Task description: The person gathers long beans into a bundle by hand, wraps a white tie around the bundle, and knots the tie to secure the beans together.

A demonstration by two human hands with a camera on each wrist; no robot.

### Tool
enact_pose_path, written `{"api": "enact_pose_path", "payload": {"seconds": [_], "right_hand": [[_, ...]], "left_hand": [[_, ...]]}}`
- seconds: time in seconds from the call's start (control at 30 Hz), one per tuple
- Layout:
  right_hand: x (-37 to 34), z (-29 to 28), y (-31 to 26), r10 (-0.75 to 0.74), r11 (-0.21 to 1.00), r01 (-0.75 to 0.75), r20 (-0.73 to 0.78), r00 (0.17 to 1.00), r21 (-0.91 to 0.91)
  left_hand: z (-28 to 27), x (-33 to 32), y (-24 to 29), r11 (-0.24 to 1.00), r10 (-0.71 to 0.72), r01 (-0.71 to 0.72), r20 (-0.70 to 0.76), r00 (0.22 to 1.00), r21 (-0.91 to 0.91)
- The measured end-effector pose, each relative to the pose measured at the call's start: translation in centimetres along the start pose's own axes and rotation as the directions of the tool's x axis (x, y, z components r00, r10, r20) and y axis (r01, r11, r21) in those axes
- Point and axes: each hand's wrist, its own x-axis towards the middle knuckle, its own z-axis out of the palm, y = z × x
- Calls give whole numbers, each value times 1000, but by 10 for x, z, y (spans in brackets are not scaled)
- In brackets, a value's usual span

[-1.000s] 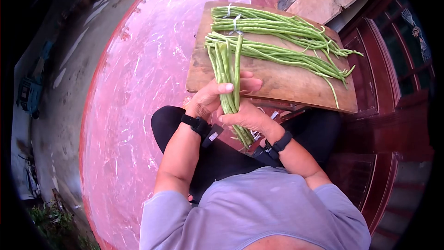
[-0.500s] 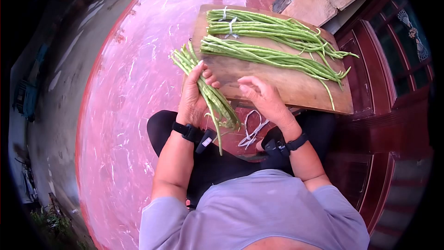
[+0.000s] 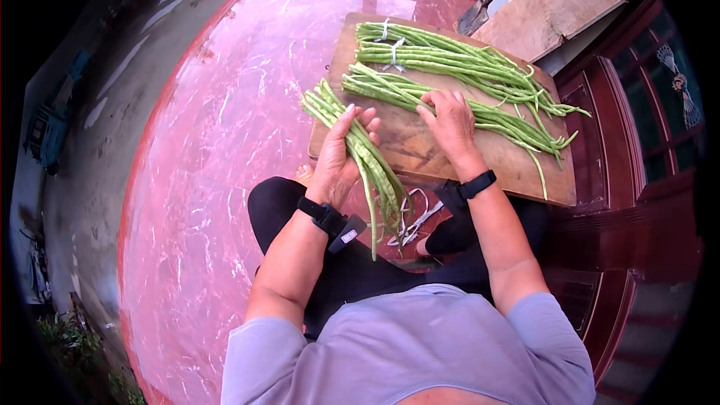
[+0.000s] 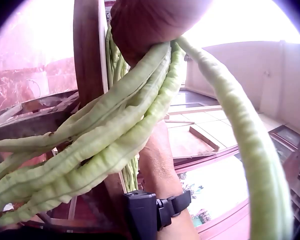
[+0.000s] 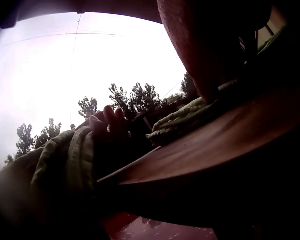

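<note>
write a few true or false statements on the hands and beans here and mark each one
1. The left hand holds a bunch of green beans. True.
2. The right hand is well away from every bean. False: that hand is at the nearest bundle on the wooden board.
3. Two other bundles there have white ties. True.
4. The shovel lies on the wooden board. False: it is beyond the board's far edge.
5. Both wrists wear a dark strap. True.
</note>
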Motion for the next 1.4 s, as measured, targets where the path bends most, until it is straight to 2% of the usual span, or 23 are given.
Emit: {"api": "enact_pose_path", "payload": {"seconds": [0.1, 0.23, 0.3, 0.4, 0.43, 0.53, 0.67, 0.77, 0.83, 0.87, 0.93, 1.03, 1.07, 1.17, 1.23, 1.27, 1.3, 1.33, 1.37, 1.4], "right_hand": [[-4, 4, 2, -52, 998, 51, -36, 998, -36], [-4, -5, -2, 66, 995, -56, -127, 990, 77], [-3, -14, -9, 110, 988, -83, -212, 971, 130], [-5, -33, -26, 170, 941, -86, -237, 957, 327], [-7, -35, -28, 147, 942, -58, -253, 956, 330], [-24, -50, -60, 209, 842, -150, -57, 976, 518], [-50, -37, -78, 133, 862, -150, 69, 989, 484], [-60, -34, -88, 138, 852, -187, 135, 981, 489], [-61, -35, -90, 142, 856, -199, 154, 978, 476], [-61, -36, -91, 143, 859, -204, 163, 976, 469], [-61, -33, -89, 119, 826, -192, 170, 978, 530], [-63, -32, -91, 106, 766, -210, 204, 973, 607], [-67, -33, -93, 106, 743, -227, 224, 969, 629], [-85, -36, -91, -38, 839, -10, 76, 996, 544], [-102, -42, -78, -79, 861, -103, 331, 940, 499], [-114, -46, -70, -92, 871, -151, 457, 885, 468], [-125, -45, -63, -119, 883, -154, 529, 840, 443], [-137, -40, -52, -106, 883, -252, 690, 716, 397], [-145, -35, -46, -89, 916, -276, 816, 571, 293], [-153, -30, -40, -62, 942, -277, 911, 409, 189]], "left_hand": [[-1, 1, -2, 1000, -8, 8, -39, 999, 5], [1, -2, -3, 1000, 2, -2, -40, 999, 5], [6, -6, -4, 998, 17, -18, 17, 1000, 58], [7, -8, -5, 994, 13, -23, 88, 996, 109], [8, -9, -5, 995, 8, -18, 100, 995, 98], [10, -10, -8, 996, 9, -23, 151, 988, 91], [14, -10, -9, 994, 20, -43, 226, 974, 96], [12, -11, -9, 993, 36, -61, 246, 969, 96], [15, -14, -9, 994, 33, -53, 204, 978, 92], [12, -12, -8, 995, 28, -51, 235, 972, 91], [9, -9, -6, 995, 16, -44, 295, 955, 88], [21, -16, -5, 992, 23, -50, 224, 974, 115], [20, -17, -3, 994, 32, -56, 250, 968, 89], [13, -12, 11, 999, 46, -46, 294, 955, -5], [9, -10, 24, 995, 79, -55, 313, 947, -82], [9, -12, 30, 992, 93, -60, 316, 944, -113], [8, -12, 36, 989, 102, -62, 324, 941, -131], [8, -12, 42, 987, 112, -65, 337, 935, -146], [9, -13, 48, 983, 115, -55, 363, 925, -173], [10, -15, 52, 985, 133, -89, 328, 935, -146]]}}
